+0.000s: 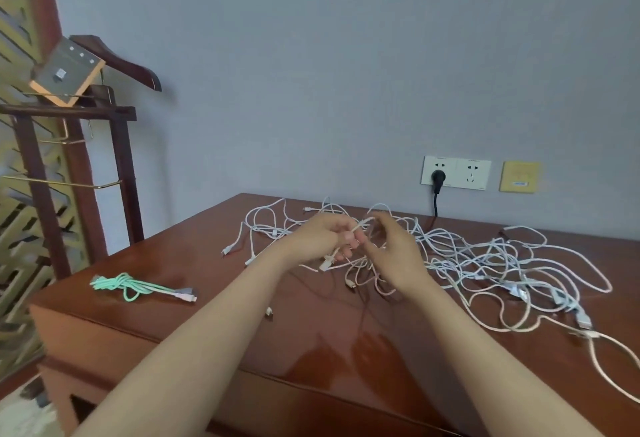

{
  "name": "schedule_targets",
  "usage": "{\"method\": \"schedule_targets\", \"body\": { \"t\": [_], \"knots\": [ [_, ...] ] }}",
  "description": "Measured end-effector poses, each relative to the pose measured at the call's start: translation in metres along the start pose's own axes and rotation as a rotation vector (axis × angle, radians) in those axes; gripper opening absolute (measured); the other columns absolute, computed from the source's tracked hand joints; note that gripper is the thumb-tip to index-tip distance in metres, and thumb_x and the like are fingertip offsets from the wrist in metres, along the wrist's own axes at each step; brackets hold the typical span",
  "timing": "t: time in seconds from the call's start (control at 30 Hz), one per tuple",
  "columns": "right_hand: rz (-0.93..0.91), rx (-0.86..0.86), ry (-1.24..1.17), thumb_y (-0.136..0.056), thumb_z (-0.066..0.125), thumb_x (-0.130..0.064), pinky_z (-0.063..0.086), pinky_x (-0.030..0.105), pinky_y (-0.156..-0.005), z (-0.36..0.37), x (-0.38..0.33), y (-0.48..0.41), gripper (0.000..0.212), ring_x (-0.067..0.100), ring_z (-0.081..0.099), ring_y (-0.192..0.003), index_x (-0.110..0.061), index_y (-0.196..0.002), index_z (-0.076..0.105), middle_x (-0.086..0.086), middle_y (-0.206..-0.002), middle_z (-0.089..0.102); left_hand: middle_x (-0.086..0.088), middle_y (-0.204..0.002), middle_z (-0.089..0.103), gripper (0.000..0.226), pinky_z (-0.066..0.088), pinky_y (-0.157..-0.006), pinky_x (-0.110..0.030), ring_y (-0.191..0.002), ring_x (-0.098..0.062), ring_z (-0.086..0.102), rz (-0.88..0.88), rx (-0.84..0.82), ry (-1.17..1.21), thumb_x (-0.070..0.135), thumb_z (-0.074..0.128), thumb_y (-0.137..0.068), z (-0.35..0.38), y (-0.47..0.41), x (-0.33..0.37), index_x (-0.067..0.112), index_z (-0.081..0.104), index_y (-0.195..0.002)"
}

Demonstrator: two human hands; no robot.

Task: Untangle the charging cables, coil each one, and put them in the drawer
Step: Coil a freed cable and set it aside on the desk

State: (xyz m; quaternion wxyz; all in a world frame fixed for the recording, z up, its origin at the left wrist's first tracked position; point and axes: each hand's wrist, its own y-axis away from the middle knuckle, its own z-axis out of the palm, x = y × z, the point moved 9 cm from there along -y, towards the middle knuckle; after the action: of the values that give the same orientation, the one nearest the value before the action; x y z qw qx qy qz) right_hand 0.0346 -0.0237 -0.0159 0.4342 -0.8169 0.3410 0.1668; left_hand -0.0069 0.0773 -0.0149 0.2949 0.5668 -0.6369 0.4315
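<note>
A tangle of several white and pale pink charging cables [478,256] sprawls over the far and right part of the brown wooden dresser top [207,326]. My left hand [322,239] is closed on a pale pink cable [360,225] lifted above the pile, a plug hanging below its fingers. My right hand [398,253] is just to the right, fingers curled around strands of the same cable. A mint-green cable [135,286], coiled into a bundle, lies apart at the left of the top. No drawer front is clearly visible.
A black plug [438,178] sits in a white wall socket behind the dresser, its cord dropping behind the top. A dark wooden valet stand [72,114] with a small box on it stands at the left. One cable trails off the right edge.
</note>
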Motion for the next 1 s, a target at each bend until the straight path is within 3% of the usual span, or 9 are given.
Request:
{"method": "schedule_targets", "body": {
  "t": [0.07, 0.1, 0.23, 0.43, 0.53, 0.63, 0.7, 0.87, 1.0],
  "knots": [
    [0.102, 0.022, -0.114, -0.088, 0.057, -0.012, 0.037, 0.017, -0.056, -0.012, 0.017, -0.003, 0.005, 0.003, 0.050, -0.055, -0.017, -0.087, 0.058, -0.005, -0.064, 0.053, -0.001, -0.071, 0.052, 0.031, 0.049, -0.060, -0.016, -0.050, 0.002, 0.055, 0.029, 0.045, 0.187, -0.003, 0.035, -0.098, 0.002, -0.006, 0.009, 0.012, 0.053, -0.078],
    [0.137, 0.029, -0.156, -0.088, 0.056, -0.012, 0.038, 0.022, -0.056, -0.019, 0.026, -0.003, 0.011, 0.004, 0.046, -0.050, -0.018, -0.080, 0.056, -0.004, -0.058, 0.052, -0.002, -0.073, 0.052, 0.031, 0.050, -0.059, -0.016, -0.050, 0.000, 0.056, 0.029, 0.078, 0.303, -0.002, 0.033, -0.099, 0.003, -0.010, 0.011, 0.012, 0.052, -0.079],
    [0.201, -0.114, -0.271, -0.089, 0.059, -0.012, 0.032, 0.021, -0.047, -0.035, 0.040, 0.000, 0.020, 0.005, 0.039, -0.039, -0.019, -0.070, 0.055, -0.007, -0.043, 0.050, -0.003, -0.075, 0.050, 0.031, 0.051, -0.053, -0.015, -0.046, -0.002, 0.057, -0.014, 0.194, 0.691, -0.001, 0.029, -0.100, 0.015, -0.024, 0.004, 0.011, 0.048, -0.080],
    [0.258, -0.069, -0.534, -0.092, 0.051, -0.010, 0.027, 0.025, -0.047, -0.076, 0.056, -0.002, 0.028, 0.010, 0.031, -0.040, -0.010, -0.068, 0.065, -0.003, -0.041, 0.035, -0.003, -0.074, 0.053, 0.029, 0.051, -0.050, -0.015, -0.052, -0.007, 0.058, -0.114, 0.177, 1.036, 0.001, 0.029, -0.100, 0.060, -0.042, -0.010, 0.011, 0.048, -0.080],
    [0.268, 0.019, -0.500, -0.094, 0.051, -0.012, 0.025, 0.020, -0.043, -0.082, 0.073, 0.000, 0.027, 0.006, 0.029, -0.037, -0.014, -0.071, 0.065, -0.008, -0.039, 0.034, -0.006, -0.073, 0.067, 0.027, 0.055, -0.056, -0.019, -0.062, -0.012, 0.067, -0.128, 0.099, 1.074, 0.001, 0.029, -0.101, 0.090, -0.050, -0.011, 0.010, 0.047, -0.082],
    [0.243, 0.032, -0.344, -0.094, 0.051, -0.011, 0.028, 0.010, -0.041, -0.077, 0.091, 0.009, 0.025, 0.000, 0.038, -0.034, -0.015, -0.072, 0.062, -0.014, -0.035, 0.044, -0.013, -0.100, 0.066, 0.025, 0.054, -0.070, -0.025, -0.094, -0.023, 0.064, -0.142, 0.052, 1.010, 0.000, 0.027, -0.101, 0.116, -0.058, -0.017, 0.008, 0.048, -0.091],
    [0.265, 0.052, -0.297, -0.095, 0.050, -0.011, 0.030, 0.011, -0.042, -0.076, 0.112, 0.015, 0.027, -0.001, 0.041, -0.035, -0.017, -0.071, 0.060, -0.016, -0.035, 0.046, -0.015, -0.111, 0.060, 0.027, 0.052, -0.073, -0.026, -0.102, -0.024, 0.059, -0.167, 0.032, 0.937, -0.003, 0.027, -0.100, 0.130, -0.064, -0.028, 0.008, 0.051, -0.099],
    [0.296, -0.037, -0.152, -0.094, 0.051, -0.016, 0.032, 0.020, -0.053, -0.062, 0.153, 0.024, 0.031, -0.001, 0.044, -0.039, -0.027, -0.065, 0.056, -0.016, -0.038, 0.049, -0.015, -0.125, 0.057, 0.038, 0.051, -0.081, -0.025, -0.105, -0.020, 0.058, -0.210, -0.064, 0.860, -0.010, 0.028, -0.097, 0.156, -0.082, -0.048, 0.001, 0.045, -0.129],
    [0.228, -0.104, -0.026, -0.093, 0.050, -0.014, 0.037, 0.009, -0.055, -0.053, 0.152, 0.014, 0.034, -0.009, 0.052, -0.051, -0.031, -0.064, 0.051, -0.015, -0.051, 0.053, -0.010, -0.116, 0.060, 0.039, 0.055, -0.075, -0.022, -0.098, -0.018, 0.062, -0.205, -0.137, 0.904, -0.011, 0.027, -0.096, 0.166, -0.097, -0.049, 0.006, 0.044, -0.127]
  ]
}}
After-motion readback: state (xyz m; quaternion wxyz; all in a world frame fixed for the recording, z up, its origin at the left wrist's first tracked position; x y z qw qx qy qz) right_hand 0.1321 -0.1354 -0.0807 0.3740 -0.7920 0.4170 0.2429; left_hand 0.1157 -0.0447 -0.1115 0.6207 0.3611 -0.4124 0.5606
